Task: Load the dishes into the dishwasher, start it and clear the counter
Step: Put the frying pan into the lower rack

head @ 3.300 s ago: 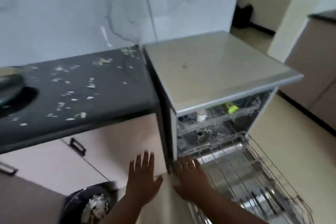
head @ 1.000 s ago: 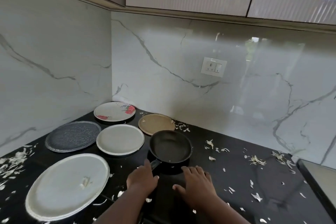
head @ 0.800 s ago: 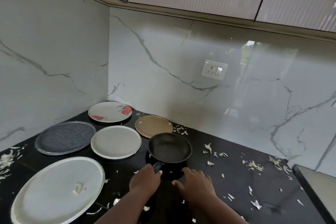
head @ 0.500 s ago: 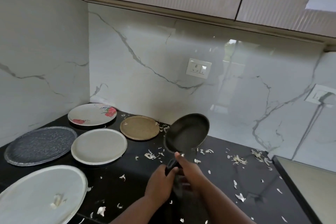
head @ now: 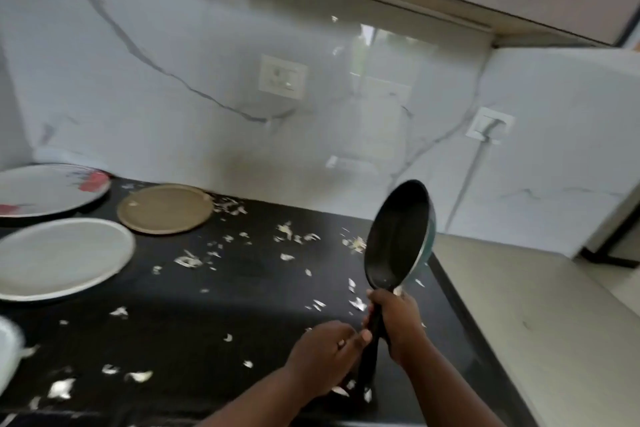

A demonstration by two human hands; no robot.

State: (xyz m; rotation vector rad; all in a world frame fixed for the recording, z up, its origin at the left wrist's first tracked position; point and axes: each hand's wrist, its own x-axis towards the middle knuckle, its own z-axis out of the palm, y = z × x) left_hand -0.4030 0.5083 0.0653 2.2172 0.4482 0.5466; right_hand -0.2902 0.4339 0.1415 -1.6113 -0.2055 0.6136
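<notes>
A small black frying pan (head: 398, 236) with a teal outside is held up above the black counter (head: 214, 315), tilted with its inside facing left. My right hand (head: 398, 322) grips the upper part of its black handle. My left hand (head: 325, 354) is closed on the lower part of the same handle. On the counter at the left lie a brown plate (head: 164, 208), a white plate (head: 59, 258) and a flowered plate (head: 45, 189). The dishwasher's grey top (head: 540, 319) adjoins the counter on the right.
White food scraps (head: 294, 236) are scattered over the counter. Part of another white dish (head: 8, 350) shows at the left edge. A marble backsplash with two wall sockets (head: 282, 76) stands behind. Cabinets hang overhead.
Both hands lifted the pan off the counter by its handle and carried it to the right, toward the dishwasher side. The view has swung right, so the left plates are partly out of frame.
</notes>
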